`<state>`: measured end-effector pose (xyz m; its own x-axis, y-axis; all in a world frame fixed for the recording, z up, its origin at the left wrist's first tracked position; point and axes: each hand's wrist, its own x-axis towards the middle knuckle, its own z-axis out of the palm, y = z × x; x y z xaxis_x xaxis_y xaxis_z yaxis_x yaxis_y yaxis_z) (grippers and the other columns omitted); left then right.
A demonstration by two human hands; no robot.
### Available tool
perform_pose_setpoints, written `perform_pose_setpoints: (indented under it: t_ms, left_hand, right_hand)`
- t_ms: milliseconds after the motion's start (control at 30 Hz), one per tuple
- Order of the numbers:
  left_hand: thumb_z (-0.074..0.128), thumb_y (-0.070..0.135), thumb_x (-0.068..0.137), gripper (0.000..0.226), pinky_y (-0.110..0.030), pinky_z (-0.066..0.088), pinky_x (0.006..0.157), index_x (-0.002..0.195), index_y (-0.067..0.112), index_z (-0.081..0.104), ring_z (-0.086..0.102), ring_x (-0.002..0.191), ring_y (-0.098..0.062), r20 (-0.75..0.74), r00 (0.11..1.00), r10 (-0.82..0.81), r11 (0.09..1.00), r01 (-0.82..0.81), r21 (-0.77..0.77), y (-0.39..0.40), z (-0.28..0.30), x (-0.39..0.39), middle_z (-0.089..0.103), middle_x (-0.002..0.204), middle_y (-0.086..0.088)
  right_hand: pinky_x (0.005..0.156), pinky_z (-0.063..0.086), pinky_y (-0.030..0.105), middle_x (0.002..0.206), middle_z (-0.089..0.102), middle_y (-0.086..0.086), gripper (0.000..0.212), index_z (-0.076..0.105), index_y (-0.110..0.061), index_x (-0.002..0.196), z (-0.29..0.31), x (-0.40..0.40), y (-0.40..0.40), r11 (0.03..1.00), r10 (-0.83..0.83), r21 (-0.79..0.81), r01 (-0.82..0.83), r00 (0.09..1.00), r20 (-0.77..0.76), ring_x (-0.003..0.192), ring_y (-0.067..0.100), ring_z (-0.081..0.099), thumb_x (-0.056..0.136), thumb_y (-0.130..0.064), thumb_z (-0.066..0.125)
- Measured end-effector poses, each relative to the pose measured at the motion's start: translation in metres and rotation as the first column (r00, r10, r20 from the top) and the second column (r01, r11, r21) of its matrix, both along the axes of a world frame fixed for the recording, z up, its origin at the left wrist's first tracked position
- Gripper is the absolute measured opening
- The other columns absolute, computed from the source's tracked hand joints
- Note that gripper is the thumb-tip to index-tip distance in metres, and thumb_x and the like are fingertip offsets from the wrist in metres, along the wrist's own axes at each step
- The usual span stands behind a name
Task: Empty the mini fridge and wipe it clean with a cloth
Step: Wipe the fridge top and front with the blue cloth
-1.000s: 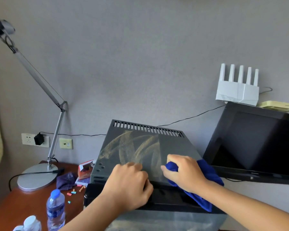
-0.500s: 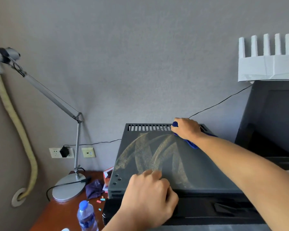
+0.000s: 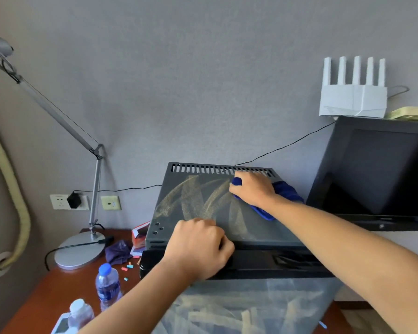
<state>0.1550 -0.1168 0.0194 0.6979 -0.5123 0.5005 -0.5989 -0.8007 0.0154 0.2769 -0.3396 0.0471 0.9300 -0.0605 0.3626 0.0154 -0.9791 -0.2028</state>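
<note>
Now, line by line:
Mini fridge: dark grey box standing on the table; its dusty top carries pale curved wipe streaks, much as half a second ago, and a slotted vent runs along the back edge.
Right hand: curled over the blue cloth, pressing it onto the fridge top near the back right corner — it has slid a little forward and down from the vent, where it was half a second ago; a second ago it was at the front edge.
Blue cloth: bunched under the right hand, its loose end trailing toward the right edge of the top.
Left hand: clenched over the front edge of the fridge top, fingers curled and gripping it — the same spot as in both earlier frames.
Lamp: round silver base on the table left of the fridge, arm slanting up to the left.
Water bottle: blue cap, upright near the table's front.
Router: white, five antennas, on top of the black screen at right.
</note>
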Motion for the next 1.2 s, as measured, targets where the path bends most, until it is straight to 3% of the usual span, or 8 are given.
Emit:
perform_pose_setpoints:
  t_ms: [100, 233, 433, 633, 767, 933, 1200]
  left_hand:
    - [0.037, 0.044, 0.094, 0.041, -0.034, 0.020, 0.056, 0.063, 0.017, 0.036, 0.041, 0.070, -0.019, 0.000, 1.000, 0.002, 1.000, -0.002, 0.000, 0.001, 0.001, -0.002, 0.046, 0.074, 0.006]
    - [0.037, 0.044, 0.092, 0.040, -0.034, 0.021, 0.055, 0.067, 0.016, 0.050, 0.045, 0.065, -0.025, 0.001, 0.999, 0.038, 0.998, -0.038, 0.048, 0.002, 0.004, -0.006, 0.064, 0.076, 0.000]
    - [0.036, 0.045, 0.095, 0.043, -0.035, 0.027, 0.059, 0.068, 0.014, 0.051, 0.044, 0.064, -0.028, 0.022, 0.995, 0.100, 0.993, -0.101, 0.058, 0.000, 0.006, -0.009, 0.068, 0.078, -0.005]
    - [0.037, 0.044, 0.092, 0.045, -0.033, 0.028, 0.055, 0.061, 0.015, 0.050, 0.044, 0.056, -0.026, 0.036, 0.990, 0.136, 0.990, -0.134, -0.045, -0.002, -0.002, -0.003, 0.056, 0.060, -0.001]
    - [0.047, 0.040, 0.080, 0.045, -0.024, 0.011, 0.047, 0.045, 0.014, 0.036, 0.026, 0.039, -0.026, 0.017, 0.991, 0.136, 0.991, -0.136, -0.012, 0.000, -0.005, 0.000, 0.034, 0.040, 0.002]
    - [0.052, 0.037, 0.080, 0.046, -0.023, 0.006, 0.048, 0.048, 0.012, 0.029, 0.019, 0.040, -0.027, -0.018, 0.988, 0.151, 0.988, -0.152, -0.019, 0.001, -0.003, -0.002, 0.023, 0.043, 0.001]
    - [0.051, 0.039, 0.084, 0.045, -0.026, 0.009, 0.049, 0.053, 0.010, 0.034, 0.030, 0.041, -0.030, 0.007, 0.964, 0.265, 0.964, -0.265, 0.010, -0.002, -0.004, -0.003, 0.032, 0.044, -0.001]
  right_hand:
    - [0.059, 0.041, 0.034, 0.066, 0.059, -0.004, 0.032, 0.047, -0.017, 0.073, -0.001, -0.045, 0.006, 0.999, 0.032, -0.003, -0.032, 0.999, -0.009, 0.068, 0.021, 0.057, 0.085, -0.043, 0.060]
    - [0.058, 0.037, 0.034, 0.064, 0.057, -0.001, 0.037, 0.045, -0.016, 0.073, -0.006, -0.101, 0.014, 0.995, 0.097, 0.008, -0.097, 0.995, 0.029, 0.067, 0.020, 0.055, 0.084, -0.047, 0.062]
    - [0.054, 0.033, 0.034, 0.061, 0.049, -0.003, 0.041, 0.041, -0.020, 0.068, -0.019, -0.132, 0.017, 0.962, 0.268, 0.016, -0.272, 0.956, 0.114, 0.063, 0.019, 0.047, 0.082, -0.053, 0.061]
    - [0.060, 0.042, 0.034, 0.060, 0.052, -0.005, 0.039, 0.041, -0.023, 0.066, -0.017, -0.085, 0.019, 0.968, 0.253, -0.023, -0.251, 0.964, 0.085, 0.062, 0.015, 0.050, 0.083, -0.052, 0.060]
    - [0.056, 0.039, 0.032, 0.061, 0.055, -0.003, 0.035, 0.043, -0.020, 0.066, -0.007, -0.019, 0.020, 0.991, 0.133, 0.021, -0.134, 0.991, 0.033, 0.064, 0.021, 0.055, 0.082, -0.044, 0.063]
    - [0.055, 0.038, 0.031, 0.066, 0.059, -0.003, 0.025, 0.053, -0.013, 0.076, 0.002, 0.060, 0.004, 0.998, 0.031, 0.056, -0.033, 0.999, 0.026, 0.067, 0.028, 0.057, 0.079, -0.037, 0.062]
    - [0.058, 0.034, 0.032, 0.068, 0.055, -0.003, 0.021, 0.050, -0.015, 0.075, 0.000, 0.116, -0.009, 0.994, 0.111, -0.008, -0.111, 0.994, 0.012, 0.072, 0.033, 0.058, 0.081, -0.033, 0.060]
